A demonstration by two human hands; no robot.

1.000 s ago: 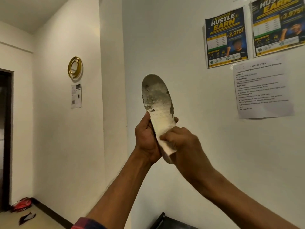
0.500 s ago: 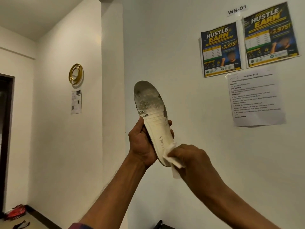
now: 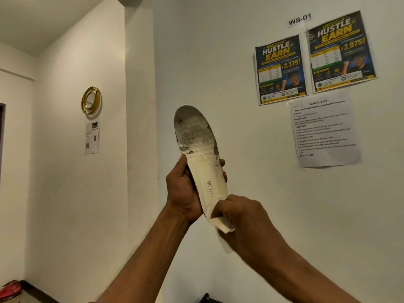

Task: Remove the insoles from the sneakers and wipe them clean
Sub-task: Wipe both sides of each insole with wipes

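A white insole (image 3: 200,154) stands upright in front of the wall, toe end up, with grey dirt patches over its upper half and the word FASHION lower down. My left hand (image 3: 182,189) grips it round the middle from the left, fingertips showing at its right edge. My right hand (image 3: 242,217) pinches a small white wipe (image 3: 222,225) against the insole's heel end, which it partly hides. No sneakers are in view.
The white wall behind carries two posters (image 3: 281,68), a task sheet (image 3: 323,132) and a WS-01 label. A gold ring ornament (image 3: 91,99) hangs on the left wall. Something red (image 3: 9,288) lies on the floor at bottom left, and a dark object's edge (image 3: 206,298) shows at the bottom.
My right hand slid the wipe down from the insole's middle to its heel, uncovering the FASHION lettering. The view tilted upward a little; my left hand kept its grip.
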